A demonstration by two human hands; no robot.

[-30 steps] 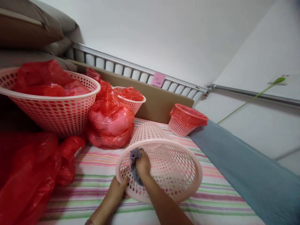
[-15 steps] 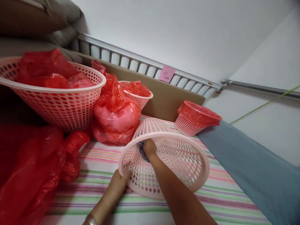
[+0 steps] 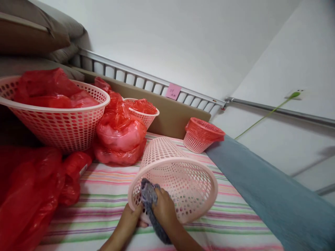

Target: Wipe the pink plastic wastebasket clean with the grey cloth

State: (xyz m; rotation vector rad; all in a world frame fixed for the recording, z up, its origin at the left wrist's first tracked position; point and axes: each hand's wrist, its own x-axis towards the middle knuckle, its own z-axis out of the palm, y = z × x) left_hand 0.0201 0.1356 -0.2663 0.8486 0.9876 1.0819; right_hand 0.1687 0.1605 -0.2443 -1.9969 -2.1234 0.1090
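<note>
A pale pink perforated plastic basket [image 3: 163, 150] lies on its side on the striped sheet, its mouth facing me. My left hand [image 3: 133, 214] grips the lower left of its rim, thumb on the inner side and fingers below. Within the mouth, by the left part of the rim, my right hand [image 3: 163, 207] is closed on a grey-blue cloth [image 3: 149, 193]. One end of the cloth bunches up against the inner wall, and the other hangs down over the rim toward me.
At left stands a larger pink basket [image 3: 60, 122] with red plastic bags. A filled red bag [image 3: 119, 134] and a small basket [image 3: 149, 120] sit behind. Another basket lined with red plastic [image 3: 197, 144] stands back right. A pink note [image 3: 173, 91] hangs on the railing [image 3: 125, 75].
My right hand has drawn back from deeper inside the basket to near its left rim, bringing the cloth along. My left hand still holds the rim. The view has shifted slightly right.
</note>
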